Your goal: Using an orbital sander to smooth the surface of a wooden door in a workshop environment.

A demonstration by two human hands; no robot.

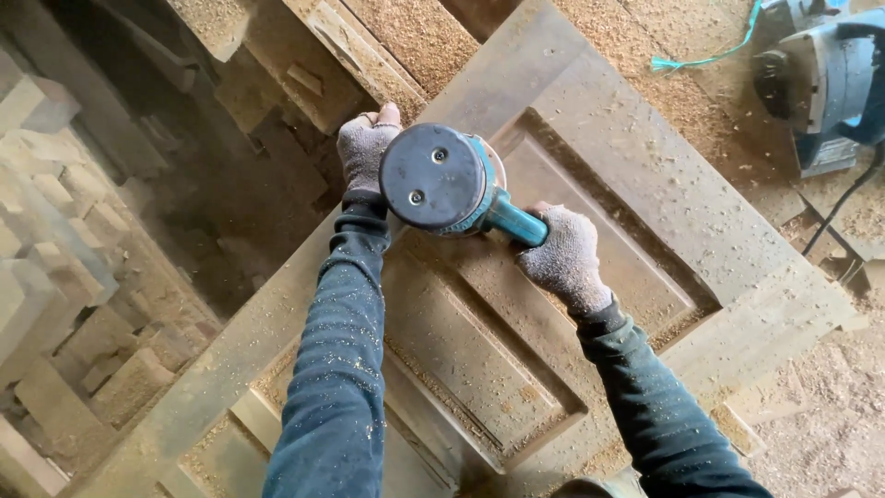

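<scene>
Head view: under both my hands lies a large brown wooden door with recessed raised panels (645, 198), dusted with shavings, running away from me on a slant. Past my right hand, well apart at the far corner, sits a blue-grey electric planer (825, 78) with its black cord trailing over sawdust. Beyond my left hand, stacked pale wood offcuts (55, 277) fill the drop beside the door.

Between the hands is the teal power sander with a round dark top (442, 180), pressed on the panel's frame. My right hand (564, 258), in a grey knit glove, is wrapped tight around its teal handle. My left hand (366, 148), gloved too, rests fingers curled just beside the sander's body; whether it grips I cannot tell.

I judge the risk is tilt: uneven pressure could gouge the moulding edge.
</scene>
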